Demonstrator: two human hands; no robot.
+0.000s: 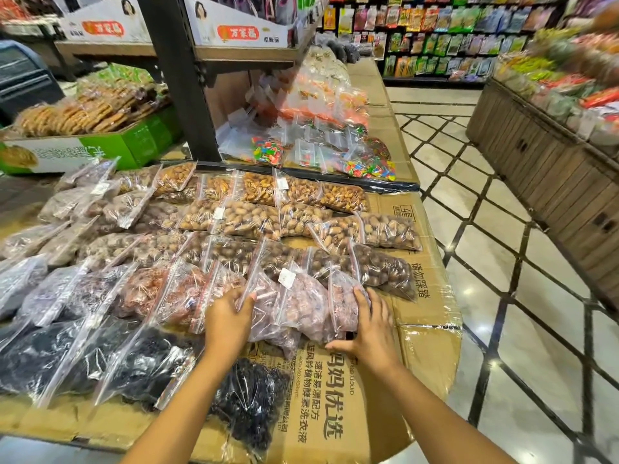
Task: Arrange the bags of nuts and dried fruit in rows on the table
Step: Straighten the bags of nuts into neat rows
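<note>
Head view: shop aisle, tiled floor (475,249) to the right, packed snack shelves (445,35) at the back, cardboard-covered table (422,333) in front

Clear zip bags in rows across the cardboard: pale nuts (254,189) in the far row, brown nuts (388,229) next, darker round nuts (382,267) below those, reddish dried fruit (144,289) nearer, black dried fruit (50,356) nearest on the left

Loose dark bag (251,396) near the front edge, out of line with its row

Left hand (227,316) spread flat against the left side of a cluster of pinkish-brown bags (301,306), fingers extended, thumb at a zip strip; pressing, not clasping

Right hand (371,326) likewise flat against the cluster's right side, fingers up along the last bag, thumb low toward the cardboard; nothing pinched

Cluster squeezed between both palms at the right end of the reddish row, just below the darker round nuts

Likely step: squaring up this group to close the row

Risks from here, as judgement:
- slick plastic on plastic, so too hard a squeeze could pop a middle bag upward or tip it over its neighbour
- push toward the far side could ride over the darker round nuts and muddle two rows
- right end sits near the table's edge; sideways shove could send the last bag off onto the floor
- forearm over the loose dark bag could drag it toward the front edge
</note>
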